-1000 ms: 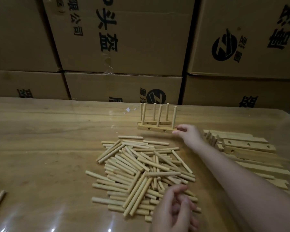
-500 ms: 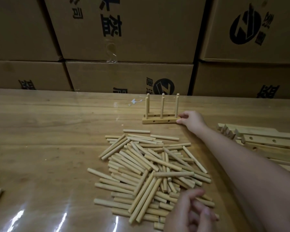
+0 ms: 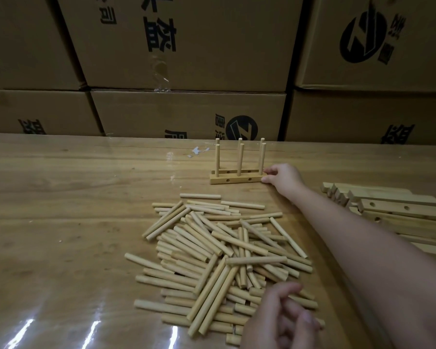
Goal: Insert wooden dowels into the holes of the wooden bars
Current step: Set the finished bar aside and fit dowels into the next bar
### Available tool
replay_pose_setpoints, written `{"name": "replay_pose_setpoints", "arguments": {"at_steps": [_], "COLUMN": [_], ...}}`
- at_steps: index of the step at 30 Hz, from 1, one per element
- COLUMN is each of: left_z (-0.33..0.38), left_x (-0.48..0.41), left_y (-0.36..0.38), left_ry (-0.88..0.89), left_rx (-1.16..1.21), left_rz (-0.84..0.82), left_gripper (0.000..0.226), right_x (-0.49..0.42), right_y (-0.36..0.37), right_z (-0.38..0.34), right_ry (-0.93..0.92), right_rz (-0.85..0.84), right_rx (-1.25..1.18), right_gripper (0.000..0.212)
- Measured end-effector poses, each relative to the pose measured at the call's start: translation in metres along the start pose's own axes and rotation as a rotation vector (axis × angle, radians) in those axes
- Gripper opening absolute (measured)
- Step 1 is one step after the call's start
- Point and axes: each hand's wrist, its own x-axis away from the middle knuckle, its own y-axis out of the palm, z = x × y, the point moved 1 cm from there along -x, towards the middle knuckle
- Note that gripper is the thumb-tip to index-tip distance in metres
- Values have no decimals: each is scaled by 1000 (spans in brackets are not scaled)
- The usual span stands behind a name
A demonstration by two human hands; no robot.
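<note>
Paired bars, six upright dowels inserted; loose dowel pile nearer; spare bars right.

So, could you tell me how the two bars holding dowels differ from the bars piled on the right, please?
The doweled bars carry three upright dowels each; the piled bars show empty holes. The doweled bars stand as a neat parallel pair; the piled bars lie heaped and overlapping. The right hand pinches the doweled bars' end, not the piled bars. Both are pale wood with drilled holes.
</note>
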Motion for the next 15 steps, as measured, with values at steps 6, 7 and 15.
{"name": "replay_pose_setpoints", "arguments": {"at_steps": [6, 7, 15], "left_z": [3, 3, 6], "left_x": [0, 0, 0], "left_y": [-1, -1, 1], "left_ry": [-13, -16, -69], "left_rx": [-8, -7, 49], "left_rz": [-4, -4, 15], "left_gripper": [33, 34, 37], "right_x": [1, 1, 1], "right_y": [0, 0, -2], "right_z": [-1, -2, -7], "right_ry": [-3, -4, 33], "right_rz": [2, 3, -19], "right_rx": [9, 7, 31], "right_gripper": [36, 36, 38]}}
